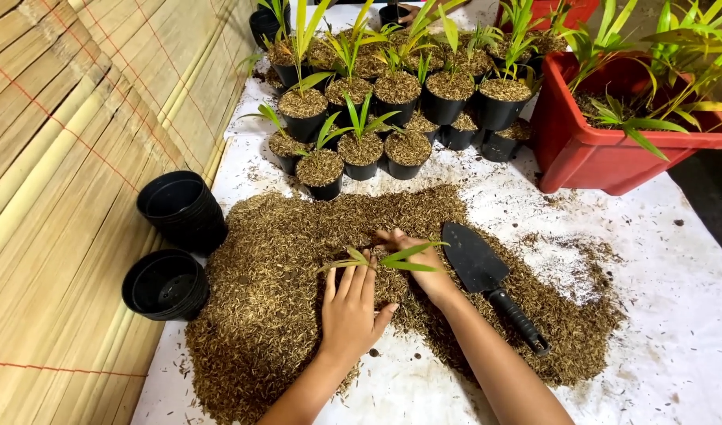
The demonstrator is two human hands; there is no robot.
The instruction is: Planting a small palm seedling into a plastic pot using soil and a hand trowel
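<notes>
Brown husk pile (298,267), both hands pressed around a seedling (384,260).
Far black pots (361,149) hold husk and sprouts; left stacks (184,208) empty. Left hand (349,307) flat, open; right hand (424,264) cupped, grip unclear.

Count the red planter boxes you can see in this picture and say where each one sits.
2. One red planter box stands at the right beside the small black pots; a second shows partly at the top edge. Others may be hidden.

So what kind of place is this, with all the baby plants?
Probably a small plant nursery or potting corner. Rows of seedlings stand in black pots, a heap of brown husk mix covers the white sheet, and a black trowel lies beside the right hand and left hand.
</notes>
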